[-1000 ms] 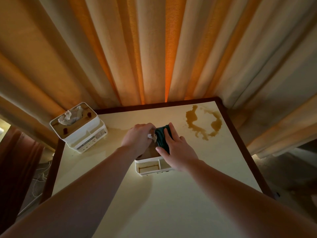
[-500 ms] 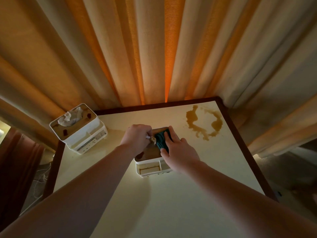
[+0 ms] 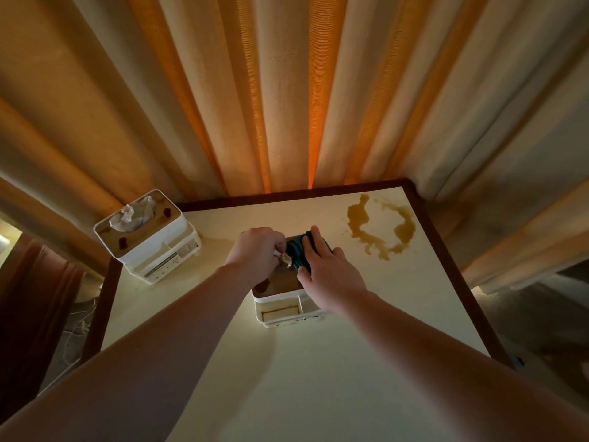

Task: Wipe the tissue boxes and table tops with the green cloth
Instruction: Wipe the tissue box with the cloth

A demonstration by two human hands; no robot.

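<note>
A white tissue box [image 3: 280, 309] with a brown lid stands in the middle of the cream table top [image 3: 318, 378]. My right hand [image 3: 331, 269] presses the dark green cloth [image 3: 298, 252] flat onto the far part of the lid. My left hand [image 3: 256, 250] curls round the tissue [image 3: 284, 257] that sticks out of the box and holds it aside. A dark spot shows on the near left of the lid. A second white tissue box [image 3: 149, 237] with spots on its lid stands at the table's far left corner.
A brown ring-shaped spill [image 3: 379, 228] lies on the table's far right part. The table has a dark wooden rim [image 3: 446, 250]. Tan curtains [image 3: 287, 90] hang right behind it. Cables lie on the floor at the left [image 3: 76, 330].
My right hand has slid the green cloth a little toward the far side of the lid. My left hand keeps its hold on the tissue.
</note>
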